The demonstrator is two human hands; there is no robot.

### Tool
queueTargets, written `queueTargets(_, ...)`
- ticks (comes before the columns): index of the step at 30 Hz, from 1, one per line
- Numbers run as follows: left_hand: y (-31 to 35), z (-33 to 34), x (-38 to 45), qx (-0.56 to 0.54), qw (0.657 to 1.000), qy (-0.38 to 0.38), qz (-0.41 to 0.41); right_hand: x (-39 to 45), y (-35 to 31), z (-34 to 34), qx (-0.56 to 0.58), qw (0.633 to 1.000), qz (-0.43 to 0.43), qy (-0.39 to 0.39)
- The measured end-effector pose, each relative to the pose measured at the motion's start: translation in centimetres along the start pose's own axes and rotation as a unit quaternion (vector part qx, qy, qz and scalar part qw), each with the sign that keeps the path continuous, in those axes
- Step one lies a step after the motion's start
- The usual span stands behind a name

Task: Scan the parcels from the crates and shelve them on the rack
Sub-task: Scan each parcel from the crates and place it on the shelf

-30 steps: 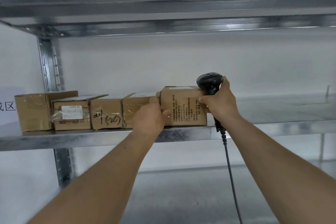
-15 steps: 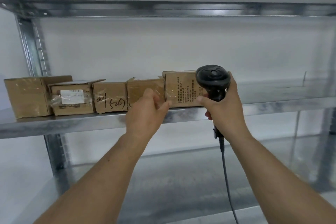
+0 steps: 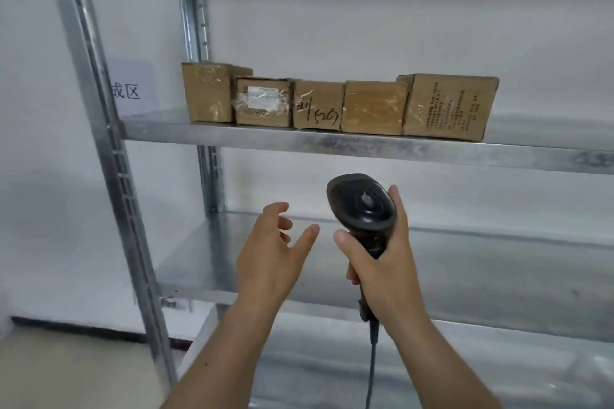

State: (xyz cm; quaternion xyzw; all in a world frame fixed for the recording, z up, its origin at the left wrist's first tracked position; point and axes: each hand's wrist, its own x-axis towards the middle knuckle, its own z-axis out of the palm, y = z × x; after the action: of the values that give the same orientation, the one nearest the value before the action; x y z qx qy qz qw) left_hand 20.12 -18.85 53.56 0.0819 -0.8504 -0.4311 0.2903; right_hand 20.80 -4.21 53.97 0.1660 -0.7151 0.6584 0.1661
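- Brown cardboard parcels, five in a row (image 3: pixel 339 103), sit on the galvanised steel rack shelf (image 3: pixel 365 144), sides touching, row running left to right.
- Rightmost printed parcel (image 3: pixel 448 106) lies above and slightly right of both hands, well apart.
- Left hand (image 3: pixel 272 252): empty, fingers spread loosely.
- Right hand (image 3: pixel 382 262) grips black corded barcode scanner (image 3: pixel 363 206), head up; judged nearer that parcel.
- Crates not in view.

white paper sign (image 3: pixel 133 87): on wall left of the rack, black Chinese characters, partly hidden by a steel post | white wall (image 3: pixel 365 26): behind the shelves | beige floor (image 3: pixel 66 372): lower left | dark baseboard (image 3: pixel 83 329): along wall foot
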Motion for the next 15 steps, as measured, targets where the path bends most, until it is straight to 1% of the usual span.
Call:
queueTargets(6,-3.8,-6.3,-6.2,0.022,0.997,0.040,-0.063,-5.8,-0.5,5.4,0.038,0.995,-0.002,-0.088)
queueTargets(11,-6.5,-13.1,-9.6,0.052,0.987,0.104,-0.107,-9.1,-2.3,11.0,0.074,0.985,-0.013,-0.153)
queueTargets(15,-9.0,-19.4,-11.8,0.080,0.975,0.157,-0.132,-11.6,-4.6,16.8,0.097,0.974,-0.024,-0.204)
